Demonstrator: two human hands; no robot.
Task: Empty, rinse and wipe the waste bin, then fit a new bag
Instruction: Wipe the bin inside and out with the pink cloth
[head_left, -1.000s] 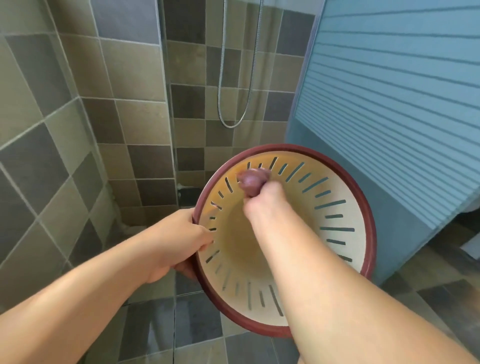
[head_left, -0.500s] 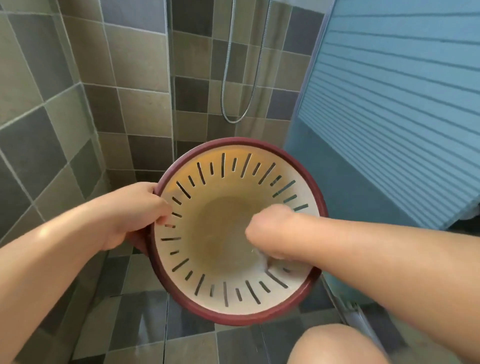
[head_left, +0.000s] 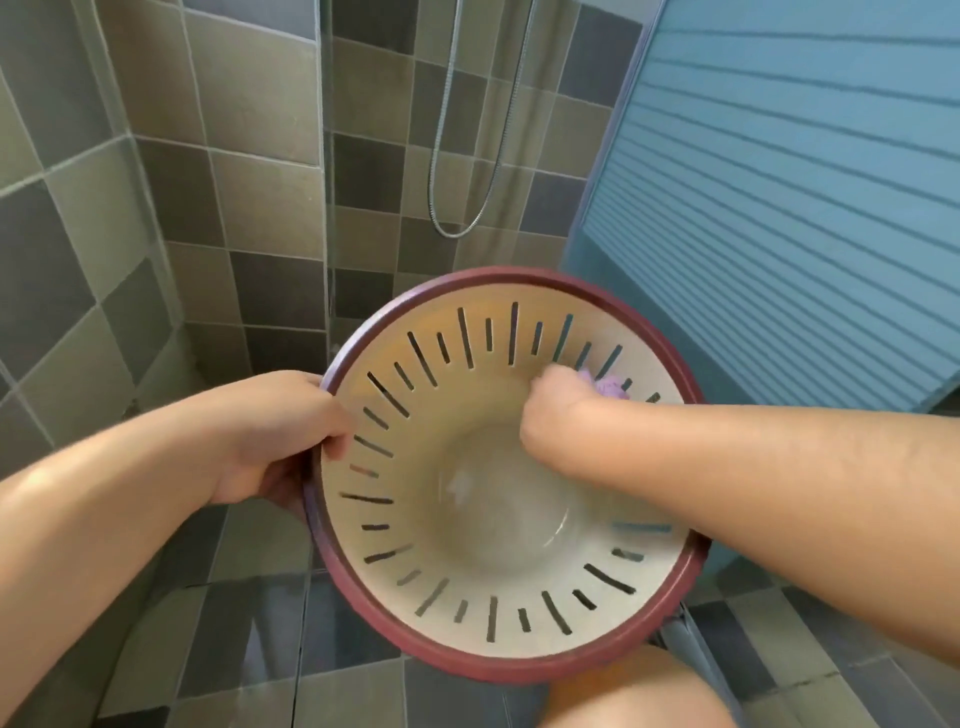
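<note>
The waste bin, mouth facing you, is held above the tiled floor. Your left hand clamps its left rim; your right hand, inside against the upper right wall, is fisted around a purple cloth.

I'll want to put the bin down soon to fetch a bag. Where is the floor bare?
Bare tiled floor lies left of the bin, below the left hand. It is tighter on the right, between the bin, the knee and the blue door.
</note>
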